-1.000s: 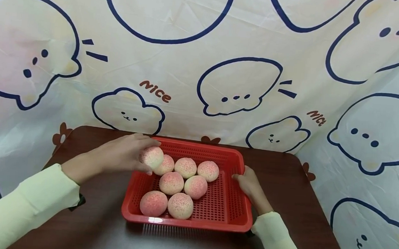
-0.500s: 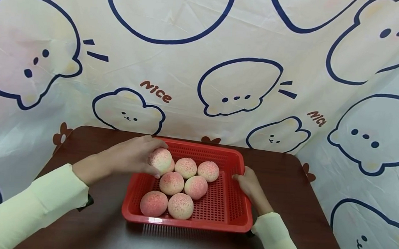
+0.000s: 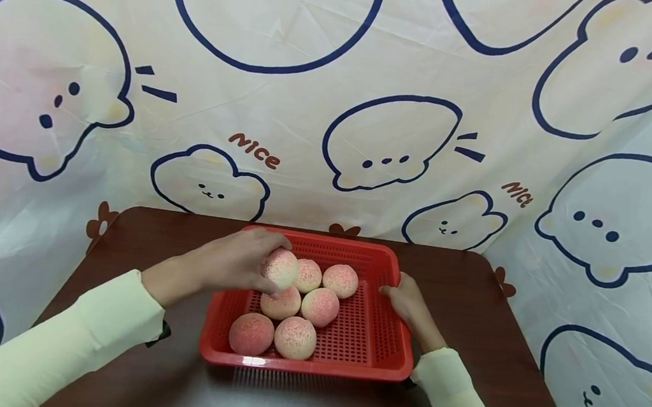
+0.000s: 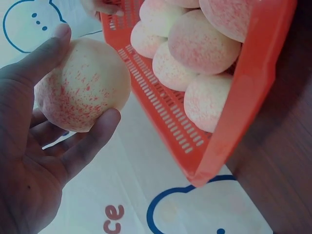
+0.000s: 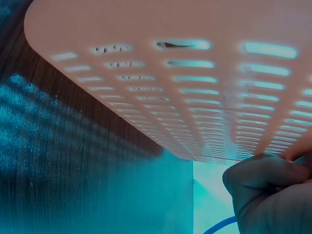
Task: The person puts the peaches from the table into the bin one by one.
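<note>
My left hand (image 3: 232,261) grips a pale peach (image 3: 280,269) speckled with pink, thumb on one side and fingers on the other. It is held over the far left part of a red plastic basket (image 3: 377,367). In the left wrist view the held peach (image 4: 85,87) is apart from the peaches in the basket. Several more pink-and-cream peaches (image 3: 320,307) lie inside, mostly in the left and middle; the held one hides part of those behind it. My right hand (image 3: 410,303) grips the basket's right rim, its fingers curled at the slotted wall (image 5: 214,114) in the right wrist view.
The basket is over a dark brown wooden table (image 3: 170,357). Behind the table and along its sides hangs a pale cloth (image 3: 310,113) with blue cartoon outlines. The right part of the basket floor (image 3: 353,324) shows bare slots.
My left hand has moved right with its peach, from the basket's left rim to over the far left peaches. My right hand and the basket have stayed in place.
</note>
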A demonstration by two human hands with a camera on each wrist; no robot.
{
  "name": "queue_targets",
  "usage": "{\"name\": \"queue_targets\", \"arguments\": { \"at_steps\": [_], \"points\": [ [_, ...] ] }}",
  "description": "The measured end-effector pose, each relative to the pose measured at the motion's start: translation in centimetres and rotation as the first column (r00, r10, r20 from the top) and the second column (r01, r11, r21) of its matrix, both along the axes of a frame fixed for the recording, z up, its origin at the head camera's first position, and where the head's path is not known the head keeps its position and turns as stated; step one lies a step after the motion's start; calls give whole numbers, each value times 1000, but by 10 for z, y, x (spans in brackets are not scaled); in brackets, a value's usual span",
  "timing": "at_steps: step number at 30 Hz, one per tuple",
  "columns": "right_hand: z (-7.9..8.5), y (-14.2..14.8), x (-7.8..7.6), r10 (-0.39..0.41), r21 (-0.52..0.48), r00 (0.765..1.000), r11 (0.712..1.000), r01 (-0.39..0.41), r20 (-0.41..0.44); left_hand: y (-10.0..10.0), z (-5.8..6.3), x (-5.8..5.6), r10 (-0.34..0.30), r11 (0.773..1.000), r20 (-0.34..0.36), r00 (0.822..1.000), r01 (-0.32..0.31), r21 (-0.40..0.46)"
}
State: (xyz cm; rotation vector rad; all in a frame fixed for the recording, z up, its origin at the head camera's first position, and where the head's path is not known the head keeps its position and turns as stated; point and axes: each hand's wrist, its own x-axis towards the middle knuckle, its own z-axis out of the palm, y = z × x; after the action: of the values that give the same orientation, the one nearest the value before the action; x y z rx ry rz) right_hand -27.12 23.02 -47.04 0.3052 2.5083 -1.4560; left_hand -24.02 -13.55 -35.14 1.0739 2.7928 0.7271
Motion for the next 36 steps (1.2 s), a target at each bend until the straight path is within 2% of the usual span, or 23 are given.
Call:
{"name": "queue_targets", "arguments": {
  "at_steps": [5, 12, 20, 28, 36],
  "points": [
    [-1, 0, 1, -2, -16, 1000, 1000, 2, -17, 10, -1, 3, 4, 999, 25, 1000, -3, -37],
    [-3, 1, 1, 6, -23, 999, 1000, -7, -42, 21, -7, 8, -1, 999, 105, 994, 5, -37],
    [-3, 1, 1, 3, -22, 999, 1000, -4, -37, 36, -15, 10, -73, 997, 73, 995, 74, -18],
    [-3, 0, 1, 4, -23, 999, 1000, -5, -35, 53, -20, 13, -82, 996, 108, 991, 86, -36],
    [-3, 1, 1, 5, -8, 999, 1000, -5, -36, 68, -28, 13, -137, 989, 101, 985, 142, -50]
  ]
}}
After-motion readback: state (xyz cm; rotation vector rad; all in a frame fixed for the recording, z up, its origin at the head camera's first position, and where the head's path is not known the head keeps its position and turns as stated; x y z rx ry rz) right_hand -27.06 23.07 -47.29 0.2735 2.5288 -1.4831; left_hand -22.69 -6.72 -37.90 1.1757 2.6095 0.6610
